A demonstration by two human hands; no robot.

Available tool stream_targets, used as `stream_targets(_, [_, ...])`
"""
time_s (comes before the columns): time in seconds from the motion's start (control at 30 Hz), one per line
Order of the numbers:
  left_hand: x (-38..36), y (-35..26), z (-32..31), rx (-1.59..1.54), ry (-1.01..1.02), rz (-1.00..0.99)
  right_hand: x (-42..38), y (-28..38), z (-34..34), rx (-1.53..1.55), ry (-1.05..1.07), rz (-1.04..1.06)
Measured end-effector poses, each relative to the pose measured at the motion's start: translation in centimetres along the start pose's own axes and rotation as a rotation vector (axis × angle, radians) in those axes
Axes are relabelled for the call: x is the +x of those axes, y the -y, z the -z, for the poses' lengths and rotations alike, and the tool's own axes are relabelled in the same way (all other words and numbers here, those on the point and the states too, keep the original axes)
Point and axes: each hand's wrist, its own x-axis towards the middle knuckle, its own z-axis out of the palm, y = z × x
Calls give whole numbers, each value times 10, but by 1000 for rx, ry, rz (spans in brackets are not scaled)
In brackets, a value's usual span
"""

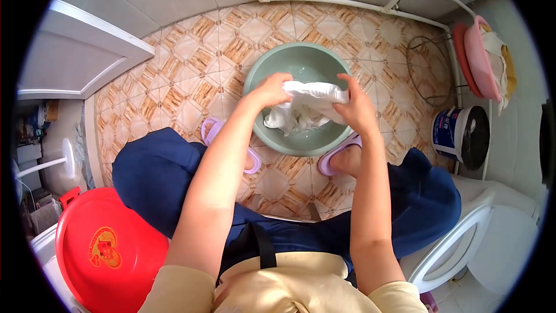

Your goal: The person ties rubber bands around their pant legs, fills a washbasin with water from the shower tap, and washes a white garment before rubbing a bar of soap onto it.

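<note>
A round green basin (301,52) stands on the tiled floor between my feet, with some water in it. A white cloth (315,94) is stretched between my two hands over the basin, and its lower part hangs bunched down into it. My left hand (273,90) pinches the cloth's left end near the basin's left side. At the right end, my right hand (354,104) grips the cloth between thumb and fingers.
A red basin (133,243) is at the lower left and a white toilet (457,249) at the lower right. A bucket (454,133) and pink basin (480,58) stand right, near white pipes (336,0). A door (87,52) is upper left.
</note>
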Motion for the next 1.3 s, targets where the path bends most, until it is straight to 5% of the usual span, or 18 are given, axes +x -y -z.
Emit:
stream_targets(0.13, [-23,-8,3,189,-93,-18,-23,-50,-53,-360,161,-262])
stream_targets(0.27, [-48,-9,-11,424,25,197,-55,-69,-91,-534,134,-48])
stream_targets(0.33, [-58,-2,-15,513,74,186,-55,-87,-103,-586,28,302])
stream_targets(0.37, [-63,3,-17,595,119,180,-53,-81,-98,-585,20,299])
stream_targets(0.43, [-69,15,-20,569,139,172,-47,-71,-87,-547,362,-6])
stream_targets(0.5, [-71,22,-22,540,153,171,-48,-69,-85,-520,281,-73])
stream_targets(0.6, [-75,8,-18,438,62,60,-52,-69,-86,-491,231,-171])
stream_targets(0.77, [-72,-43,-1,439,-331,-416,-50,-67,-95,-492,294,-205])
stream_targets(0.87, [-77,-93,16,341,-387,-433,-49,-92,-116,-328,48,71])
stream_targets(0.93, [-79,-114,27,297,-462,-462,-35,-115,-135,444,-61,240])
stream_targets(0.97, [-81,-123,32,296,-466,-459,-31,-103,-122,442,-57,243])
stream_targets(1.03, [-84,-132,40,105,-661,-408,-25,-76,-83,881,139,-61])
stream_targets(1.1, [-80,-122,51,61,-660,-346,-23,-45,-45,773,75,-36])
stream_targets(1.17, [-80,-111,55,325,-656,-39,-25,-25,-14,440,-149,-24])
stream_targets(1.3, [-67,-71,47,229,-386,191,-26,-46,-2,204,38,-80])
